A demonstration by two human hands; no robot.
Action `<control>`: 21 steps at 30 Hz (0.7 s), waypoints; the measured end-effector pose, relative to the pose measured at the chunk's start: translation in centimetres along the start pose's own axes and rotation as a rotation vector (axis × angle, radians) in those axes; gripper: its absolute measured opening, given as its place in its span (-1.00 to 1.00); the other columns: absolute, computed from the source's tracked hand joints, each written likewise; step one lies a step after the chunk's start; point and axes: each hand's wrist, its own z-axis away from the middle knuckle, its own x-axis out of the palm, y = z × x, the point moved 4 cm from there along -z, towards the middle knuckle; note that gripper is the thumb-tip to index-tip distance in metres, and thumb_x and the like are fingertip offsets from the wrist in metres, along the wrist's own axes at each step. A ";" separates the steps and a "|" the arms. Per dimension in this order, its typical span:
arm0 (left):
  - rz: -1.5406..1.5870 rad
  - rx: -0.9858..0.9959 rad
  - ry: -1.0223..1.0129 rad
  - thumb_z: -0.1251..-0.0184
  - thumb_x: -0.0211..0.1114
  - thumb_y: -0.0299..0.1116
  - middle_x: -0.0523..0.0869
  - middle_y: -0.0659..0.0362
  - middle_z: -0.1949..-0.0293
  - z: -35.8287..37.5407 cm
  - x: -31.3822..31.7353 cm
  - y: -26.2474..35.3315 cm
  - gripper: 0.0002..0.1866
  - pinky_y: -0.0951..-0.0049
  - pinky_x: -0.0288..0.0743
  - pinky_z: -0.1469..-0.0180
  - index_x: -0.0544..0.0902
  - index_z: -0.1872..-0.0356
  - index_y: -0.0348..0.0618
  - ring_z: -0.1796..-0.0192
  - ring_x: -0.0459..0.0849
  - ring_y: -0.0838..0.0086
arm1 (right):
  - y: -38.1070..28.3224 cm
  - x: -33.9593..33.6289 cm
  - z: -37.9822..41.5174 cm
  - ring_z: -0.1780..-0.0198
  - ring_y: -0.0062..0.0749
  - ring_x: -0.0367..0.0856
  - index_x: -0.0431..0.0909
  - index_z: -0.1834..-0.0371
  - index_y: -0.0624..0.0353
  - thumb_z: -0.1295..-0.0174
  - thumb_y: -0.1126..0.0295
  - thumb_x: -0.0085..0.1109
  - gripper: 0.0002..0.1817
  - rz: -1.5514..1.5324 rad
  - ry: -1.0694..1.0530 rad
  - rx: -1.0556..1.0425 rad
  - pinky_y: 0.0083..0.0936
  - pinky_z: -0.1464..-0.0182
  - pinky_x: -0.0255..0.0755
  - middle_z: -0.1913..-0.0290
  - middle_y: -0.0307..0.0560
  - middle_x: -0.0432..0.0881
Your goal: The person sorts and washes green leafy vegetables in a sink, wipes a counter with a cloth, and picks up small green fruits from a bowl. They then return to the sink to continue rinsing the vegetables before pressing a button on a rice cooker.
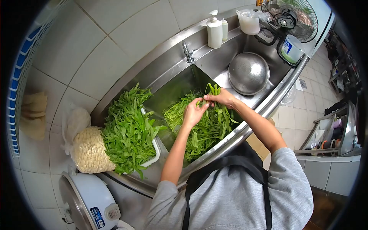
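My right hand (224, 98) is closed round a small bunch of leafy greens (212, 89) that look like water spinach, stem ends pointing up. Close beside it, my left hand (194, 112) pinches at the same bunch, and the fingertips of both hands nearly meet. Below them, a heap of loose greens (195, 140) fills much of the left sink basin (163, 100). To the left, a taller pile of leafy tops (128, 132) overflows a white tray (156, 151) on the sink's drainboard.
A metal lid or pan (249, 73) lies in the right basin. Behind are a faucet (188, 51), a pump bottle (214, 30) and a fan (289, 17). At left stand a bag of pale peeled pieces (92, 150) and a rice cooker (90, 199).
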 end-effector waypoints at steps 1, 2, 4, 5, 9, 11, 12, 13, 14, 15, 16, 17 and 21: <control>-0.111 -0.053 -0.019 -0.13 0.31 -0.16 0.40 0.29 0.69 -0.1 0.0 0.0 -0.68 0.54 0.21 0.57 0.58 0.33 -0.25 0.64 0.26 0.65 | -0.2 0.0 0.2 0.60 -0.62 0.44 0.58 0.42 0.25 -0.03 0.18 0.32 -0.68 -0.023 0.011 0.014 -0.60 0.49 0.36 0.54 -0.16 0.60; -0.085 -0.004 0.030 -0.10 0.33 -0.18 0.37 0.28 0.71 -0.4 0.1 -0.6 -0.67 0.53 0.20 0.59 0.57 0.34 -0.30 0.64 0.25 0.66 | -0.4 0.0 0.5 0.61 -0.62 0.45 0.58 0.41 0.27 -0.05 0.17 0.30 -0.67 -0.046 0.022 0.026 -0.61 0.50 0.36 0.52 -0.14 0.62; -0.064 0.004 -0.005 -0.10 0.33 -0.18 0.37 0.29 0.71 -0.8 0.4 -1.4 -0.67 0.54 0.20 0.58 0.56 0.36 -0.31 0.63 0.25 0.66 | -1.6 -0.1 1.3 0.63 -0.63 0.44 0.57 0.37 0.26 -0.08 0.17 0.27 -0.67 -0.020 0.034 0.065 -0.62 0.52 0.36 0.52 -0.15 0.63; -0.040 0.008 -0.036 -0.11 0.32 -0.19 0.36 0.30 0.71 -0.9 0.5 -1.8 -0.67 0.54 0.21 0.57 0.55 0.38 -0.32 0.62 0.25 0.67 | -1.4 -0.3 1.2 0.63 -0.63 0.44 0.57 0.37 0.26 -0.08 0.17 0.27 -0.67 -0.023 0.041 0.063 -0.62 0.52 0.36 0.52 -0.15 0.63; 0.049 0.009 -0.147 -0.11 0.32 -0.20 0.37 0.36 0.68 -0.7 -0.2 -1.0 -0.68 0.57 0.21 0.55 0.54 0.41 -0.30 0.60 0.24 0.71 | -1.5 -1.4 0.7 0.62 -0.66 0.40 0.58 0.41 0.20 -0.08 0.19 0.26 -0.73 0.041 0.031 -0.056 -0.64 0.54 0.31 0.54 -0.22 0.61; 0.047 -0.041 -0.213 -0.15 0.29 -0.28 0.43 0.35 0.62 -0.8 -0.3 -0.8 -0.75 0.58 0.22 0.55 0.54 0.36 -0.29 0.59 0.25 0.72 | -2.0 -1.5 0.7 0.61 -0.67 0.40 0.58 0.46 0.20 -0.07 0.21 0.27 -0.74 0.127 0.010 -0.037 -0.64 0.53 0.31 0.55 -0.24 0.60; 0.121 0.022 0.010 -0.17 0.27 -0.32 0.48 0.32 0.57 -0.6 -1.1 -0.3 -0.79 0.58 0.24 0.53 0.54 0.32 -0.28 0.58 0.29 0.73 | -2.3 -1.5 0.7 0.63 -0.66 0.41 0.57 0.50 0.19 -0.07 0.22 0.27 -0.76 0.119 0.038 -0.015 -0.64 0.55 0.31 0.58 -0.25 0.59; 0.194 0.089 0.231 -0.19 0.25 -0.37 0.53 0.30 0.53 -0.3 -1.9 0.3 -0.82 0.59 0.27 0.52 0.54 0.29 -0.26 0.56 0.33 0.73 | -2.6 -1.4 0.9 0.63 -0.66 0.41 0.57 0.50 0.19 -0.07 0.22 0.27 -0.76 0.123 0.041 -0.024 -0.64 0.55 0.31 0.58 -0.25 0.59; 0.175 0.198 0.444 -0.20 0.22 -0.43 0.61 0.23 0.42 -0.2 -2.6 0.6 -0.85 0.58 0.33 0.50 0.53 0.24 -0.24 0.50 0.42 0.73 | -2.8 -1.7 1.2 0.64 -0.65 0.41 0.57 0.51 0.19 -0.07 0.23 0.27 -0.76 0.126 0.091 0.020 -0.64 0.56 0.31 0.59 -0.25 0.59; 0.116 0.244 0.475 -0.18 0.24 -0.40 0.61 0.21 0.50 0.6 -3.0 2.2 -0.86 0.51 0.35 0.52 0.55 0.26 -0.18 0.54 0.46 0.67 | -3.3 -1.8 1.5 0.65 -0.65 0.41 0.57 0.52 0.18 -0.07 0.23 0.27 -0.76 0.126 0.145 0.060 -0.64 0.57 0.31 0.61 -0.25 0.58; -0.005 0.281 0.384 -0.18 0.24 -0.37 0.58 0.18 0.58 0.7 -2.3 2.7 -0.87 0.48 0.35 0.54 0.56 0.29 -0.15 0.59 0.47 0.59 | -2.6 -1.8 1.0 0.66 -0.64 0.42 0.57 0.51 0.19 -0.07 0.24 0.26 -0.77 0.074 0.161 0.065 -0.65 0.58 0.31 0.62 -0.24 0.57; -0.125 0.307 0.292 -0.18 0.24 -0.33 0.55 0.16 0.66 0.9 -1.5 3.1 -0.87 0.45 0.35 0.57 0.57 0.31 -0.13 0.64 0.48 0.50 | -1.8 -1.8 0.4 0.65 -0.64 0.42 0.58 0.50 0.20 -0.08 0.26 0.26 -0.78 0.049 0.145 0.067 -0.64 0.58 0.31 0.63 -0.25 0.57; -0.348 0.300 0.204 -0.15 0.23 -0.19 0.52 0.02 0.72 -0.6 0.5 2.8 -0.77 0.21 0.38 0.51 0.62 0.32 -0.12 0.61 0.55 0.13 | -3.4 -0.3 1.0 0.65 -0.63 0.42 0.59 0.50 0.23 -0.13 0.26 0.20 -0.76 0.111 0.155 0.075 -0.64 0.58 0.30 0.64 -0.23 0.56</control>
